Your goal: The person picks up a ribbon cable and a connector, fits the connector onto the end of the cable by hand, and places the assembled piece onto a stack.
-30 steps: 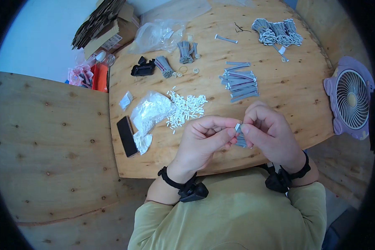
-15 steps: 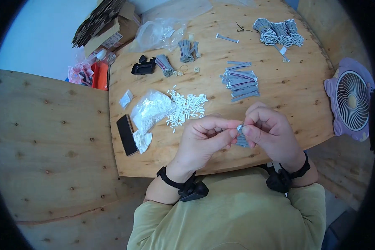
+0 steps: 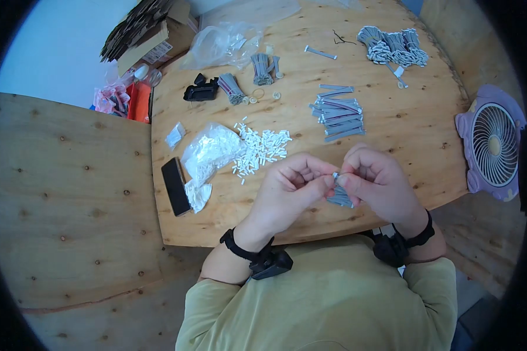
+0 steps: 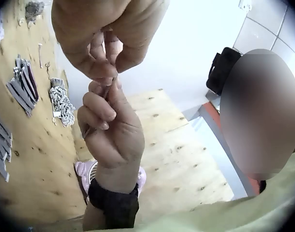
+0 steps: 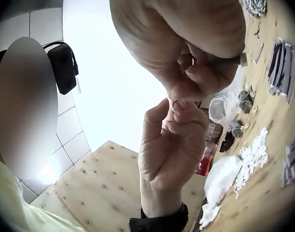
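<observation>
In the head view both hands meet fingertip to fingertip over the near part of the table. My left hand (image 3: 287, 190) pinches a small white connector (image 3: 335, 175) between thumb and forefinger. From the other side my right hand (image 3: 383, 187) pinches a short grey ribbon cable right at that connector. The cable's far end (image 5: 243, 59) pokes out of the right hand in the right wrist view; most of its length is hidden by the fingers. Just beneath the hands lies a pile of grey ribbon cables (image 3: 341, 198), partly covered by them.
Loose white connectors (image 3: 263, 146) spill beside a clear plastic bag (image 3: 214, 149), with a phone (image 3: 175, 186) at the left edge. More ribbon cables (image 3: 339, 115) lie beyond the hands. Cable bundles (image 3: 392, 45) sit at the back right, and a purple fan (image 3: 493, 140) stands at the right edge.
The fingertips have closed further over the white connector, so less of it shows. The left hand has tilted slightly; both hands stay in nearly the same place.
</observation>
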`<state>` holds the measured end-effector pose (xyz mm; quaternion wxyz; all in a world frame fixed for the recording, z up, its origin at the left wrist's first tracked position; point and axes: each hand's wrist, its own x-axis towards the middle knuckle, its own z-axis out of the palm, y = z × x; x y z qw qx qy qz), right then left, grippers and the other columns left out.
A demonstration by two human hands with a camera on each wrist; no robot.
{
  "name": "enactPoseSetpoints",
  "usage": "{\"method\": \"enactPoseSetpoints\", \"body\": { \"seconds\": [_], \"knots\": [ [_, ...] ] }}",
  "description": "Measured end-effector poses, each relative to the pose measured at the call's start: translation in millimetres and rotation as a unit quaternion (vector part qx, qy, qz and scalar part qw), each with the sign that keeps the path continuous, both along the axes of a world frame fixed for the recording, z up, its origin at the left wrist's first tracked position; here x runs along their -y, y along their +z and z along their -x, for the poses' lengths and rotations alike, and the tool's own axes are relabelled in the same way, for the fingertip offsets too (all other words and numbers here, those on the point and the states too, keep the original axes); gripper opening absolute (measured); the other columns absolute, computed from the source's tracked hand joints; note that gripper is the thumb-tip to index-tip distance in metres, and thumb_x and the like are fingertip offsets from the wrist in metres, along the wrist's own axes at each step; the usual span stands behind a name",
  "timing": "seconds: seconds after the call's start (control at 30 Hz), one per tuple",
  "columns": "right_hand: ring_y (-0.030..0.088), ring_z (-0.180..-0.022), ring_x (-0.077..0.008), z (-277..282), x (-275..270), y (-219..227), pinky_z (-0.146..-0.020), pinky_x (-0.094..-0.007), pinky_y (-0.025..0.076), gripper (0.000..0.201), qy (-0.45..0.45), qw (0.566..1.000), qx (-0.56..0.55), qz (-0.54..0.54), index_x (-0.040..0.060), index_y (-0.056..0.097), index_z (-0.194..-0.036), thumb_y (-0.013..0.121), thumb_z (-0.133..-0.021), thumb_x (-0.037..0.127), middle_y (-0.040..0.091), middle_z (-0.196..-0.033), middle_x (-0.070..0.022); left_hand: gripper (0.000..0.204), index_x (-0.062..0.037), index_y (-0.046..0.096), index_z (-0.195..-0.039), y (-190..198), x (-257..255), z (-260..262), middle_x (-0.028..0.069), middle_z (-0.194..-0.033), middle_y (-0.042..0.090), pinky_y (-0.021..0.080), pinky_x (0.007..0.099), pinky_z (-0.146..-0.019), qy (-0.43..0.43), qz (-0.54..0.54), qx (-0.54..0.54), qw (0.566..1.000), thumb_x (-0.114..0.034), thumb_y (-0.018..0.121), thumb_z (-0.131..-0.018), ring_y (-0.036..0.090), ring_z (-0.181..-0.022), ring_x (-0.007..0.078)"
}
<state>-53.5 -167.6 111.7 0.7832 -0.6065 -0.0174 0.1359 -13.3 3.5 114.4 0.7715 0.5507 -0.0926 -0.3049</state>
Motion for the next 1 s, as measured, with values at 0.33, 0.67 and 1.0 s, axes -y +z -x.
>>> {"method": "enactPoseSetpoints", "body": {
  "seconds": [0.33,0.67,1.0],
  "knots": [
    [0.053,-0.060,-0.0201,-20.2,23.1,-71.0,-0.054,-0.0298,0.043,0.005,0.079,0.915,0.079,0.387,0.0008,0.048,-0.077,0.053,-0.074,0.002,0.050,-0.069,-0.0104,0.013,-0.0007,0.055,-0.074,-114.0,-8.3,-9.2,0.0009,-0.058,0.056,0.038,0.0179,-0.045,0.003,-0.286,0.134,0.949,-0.012,0.059,-0.079,0.048,-0.050,0.0047],
    [0.052,-0.077,-0.0257,-74.6,30.0,-101.0,-0.065,-0.0352,0.044,0.006,0.009,0.758,0.320,0.569,0.0040,0.054,-0.071,0.055,-0.069,0.009,0.052,-0.074,-0.0089,0.014,-0.0014,0.054,-0.071,-110.6,-15.6,-12.0,-0.0003,-0.054,0.052,0.036,0.0212,-0.043,-0.005,-0.389,0.186,0.902,-0.013,0.059,-0.077,0.045,-0.048,0.0049],
    [0.050,-0.077,-0.0200,-85.5,20.1,-102.9,-0.066,-0.0301,0.043,0.004,0.105,0.595,0.403,0.687,0.0061,0.056,-0.068,0.053,-0.066,0.007,0.053,-0.075,-0.0054,0.006,-0.0001,0.057,-0.079,-117.6,-63.7,-31.3,-0.0016,-0.063,0.054,0.040,0.0197,-0.052,0.141,-0.385,0.180,0.894,-0.005,0.059,-0.077,0.046,-0.056,0.0042]
  ]
}}
